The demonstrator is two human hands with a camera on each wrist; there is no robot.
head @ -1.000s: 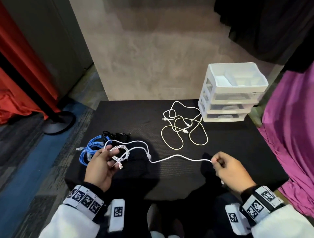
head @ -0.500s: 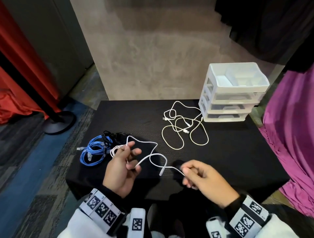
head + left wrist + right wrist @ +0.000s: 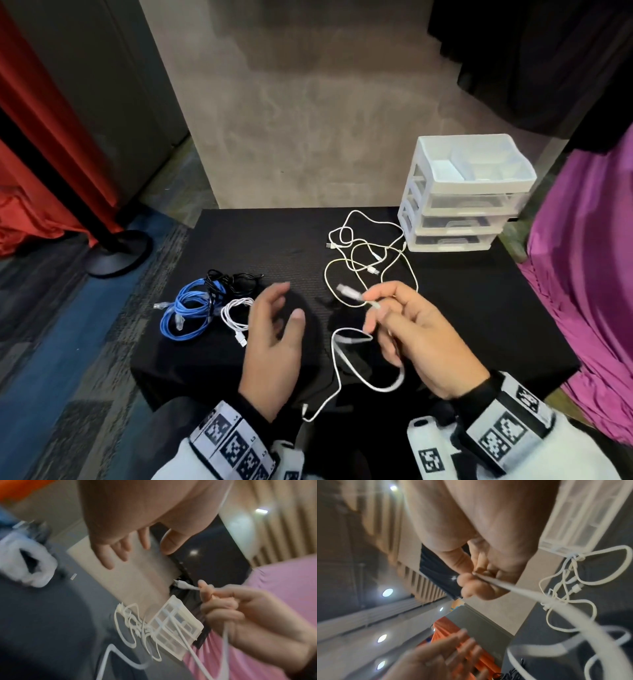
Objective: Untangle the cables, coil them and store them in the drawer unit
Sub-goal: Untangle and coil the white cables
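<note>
My right hand [image 3: 371,303] pinches a flat white cable [image 3: 368,380] just behind its plug [image 3: 349,293], held above the black table [image 3: 479,308]. The rest of that cable hangs in a loose loop toward my lap. In the right wrist view, the right hand [image 3: 471,580] shows the same pinch on the cable [image 3: 530,596]. My left hand [image 3: 291,301] hovers open and empty beside it, fingers spread [image 3: 118,551]. A small white coil [image 3: 236,310] lies on the table left of that hand. The white drawer unit [image 3: 466,195] stands at the back right, drawers closed.
A coiled blue cable [image 3: 188,308] and a black cable bundle [image 3: 234,281] lie at the table's left. A tangle of white cables [image 3: 370,260] lies in front of the drawer unit. Pink cloth [image 3: 589,274] hangs at the right; a stand base [image 3: 116,253] sits on the floor at left.
My left hand let go of the white cable and opened; the small white coil now lies on the table. My right hand moved left and up with the plug end.
</note>
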